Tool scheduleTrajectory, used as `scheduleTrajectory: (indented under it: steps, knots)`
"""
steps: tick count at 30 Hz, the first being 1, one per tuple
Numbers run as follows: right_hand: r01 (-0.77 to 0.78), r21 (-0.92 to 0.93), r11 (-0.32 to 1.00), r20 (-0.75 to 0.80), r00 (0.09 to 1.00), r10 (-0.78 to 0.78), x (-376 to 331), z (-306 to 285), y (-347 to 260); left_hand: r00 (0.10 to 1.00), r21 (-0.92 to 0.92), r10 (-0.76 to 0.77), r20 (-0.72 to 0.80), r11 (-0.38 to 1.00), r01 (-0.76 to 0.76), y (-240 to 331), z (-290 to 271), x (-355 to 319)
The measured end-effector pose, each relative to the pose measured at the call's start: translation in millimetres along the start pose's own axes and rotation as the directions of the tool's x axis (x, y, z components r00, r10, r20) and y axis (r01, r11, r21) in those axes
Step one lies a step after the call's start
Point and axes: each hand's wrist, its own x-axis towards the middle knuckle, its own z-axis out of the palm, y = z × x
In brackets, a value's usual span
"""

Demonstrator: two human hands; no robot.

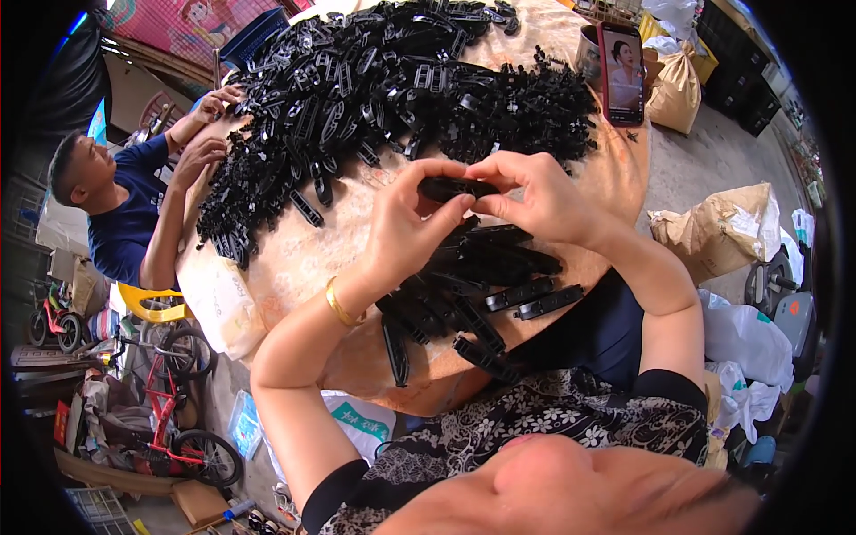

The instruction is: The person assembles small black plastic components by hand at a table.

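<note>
Between both hands, above the near half of the table, I hold a long black plastic part [450, 188] with rounded ends. My left hand [412, 218] grips its left side, thumb below and fingers above. With thumb and fingertips, my right hand [533, 198] pinches its right end. Fingers cover much of the part, so its exact kind is unclear. Beneath my hands lies a loose group of similar long black parts [464, 308], close to the table's near edge. Beyond them rises a wide heap of black plastic pieces [357, 89], with smaller pieces [526, 111] on its right side.
A cloth-covered round table [294, 259] carries everything. At the left, a co-worker [125, 201] reaches into the heap. A phone [621, 76] stands upright at the far right, near a woven sack [675, 89]. A paper sack [718, 227] and a red bicycle [165, 401] stand around the table.
</note>
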Motion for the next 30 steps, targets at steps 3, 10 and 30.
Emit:
scheduleTrajectory:
  steps: [3,10,30]
  knots:
    - [-0.032,-0.057,0.998,-0.087,0.996,0.027,11.5,-14.5,11.0,0.962,0.315,0.27,-0.041,0.917,-0.244,0.8,-2.5,7.7]
    - [0.033,-0.767,0.641,-0.075,0.987,-0.14,7.4,-28.5,27.8,0.905,0.71,0.217,0.366,0.563,-0.423,26.3,-11.0,1.1]
    - [0.005,-0.657,0.754,-0.114,0.988,-0.106,7.6,-27.5,-4.3,0.988,0.107,-0.153,0.029,0.983,0.15,-6.2,-14.6,17.7]
